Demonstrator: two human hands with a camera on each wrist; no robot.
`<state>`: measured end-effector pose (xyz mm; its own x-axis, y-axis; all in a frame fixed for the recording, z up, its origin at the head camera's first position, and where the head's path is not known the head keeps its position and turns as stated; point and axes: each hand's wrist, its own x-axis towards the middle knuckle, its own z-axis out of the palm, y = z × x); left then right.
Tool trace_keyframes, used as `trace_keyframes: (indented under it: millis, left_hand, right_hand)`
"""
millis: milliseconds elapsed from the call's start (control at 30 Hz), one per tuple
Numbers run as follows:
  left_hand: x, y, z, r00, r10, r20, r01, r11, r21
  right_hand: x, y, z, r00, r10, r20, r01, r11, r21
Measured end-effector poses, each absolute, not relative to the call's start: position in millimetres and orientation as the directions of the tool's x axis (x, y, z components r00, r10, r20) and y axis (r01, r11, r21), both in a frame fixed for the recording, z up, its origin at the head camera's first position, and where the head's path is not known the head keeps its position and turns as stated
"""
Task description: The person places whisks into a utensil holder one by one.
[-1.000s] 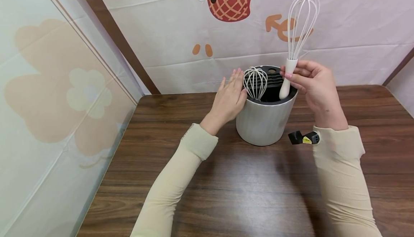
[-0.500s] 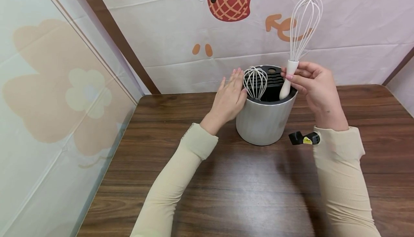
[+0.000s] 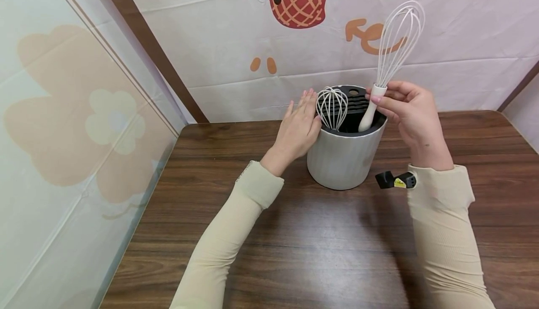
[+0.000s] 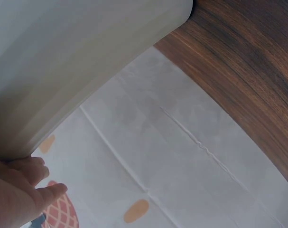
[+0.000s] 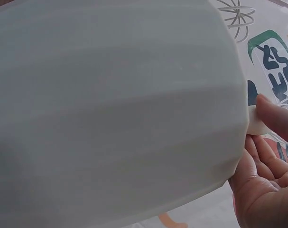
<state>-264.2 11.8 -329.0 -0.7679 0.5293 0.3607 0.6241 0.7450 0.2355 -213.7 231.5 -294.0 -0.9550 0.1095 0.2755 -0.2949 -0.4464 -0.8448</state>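
Observation:
A white whisk (image 3: pixel 380 84) leans upward to the right, its wire loops high and its handle end dipping into the mouth of a pale ribbed utensil holder (image 3: pixel 343 161). My right hand (image 3: pixel 410 112) pinches the top of that handle between thumb and fingers, close to the holder's right rim. A second, smaller whisk (image 3: pixel 332 107) stands in the holder at the left, wires up. With fingers extended, my left hand (image 3: pixel 296 128) rests along the holder's left side. In the right wrist view the holder wall (image 5: pixel 115 109) fills most of the picture, hiding much of the whisk.
The holder has a black slotted insert (image 3: pixel 358 100) at the back. It stands on a brown wooden table (image 3: pixel 320 243), near the rear edge. A printed cloth (image 3: pixel 236 42) hangs right behind, and another cloth (image 3: pixel 76 126) borders the left side.
The larger whisk has sunk lower, its handle end shifting slightly left into the holder while its wire head tilts further right. The left hand and the holder have stayed put.

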Motion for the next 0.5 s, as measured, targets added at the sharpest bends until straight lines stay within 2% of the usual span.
trace_keyframes:
  millis: [500]
  left_hand:
    - [-264.0,11.9,-329.7,-0.765,0.530,0.367,0.629,0.738,0.246]
  right_hand:
    - [-214.0,231.9,-293.8,-0.946,0.160,0.282,-0.324,-0.424,-0.846]
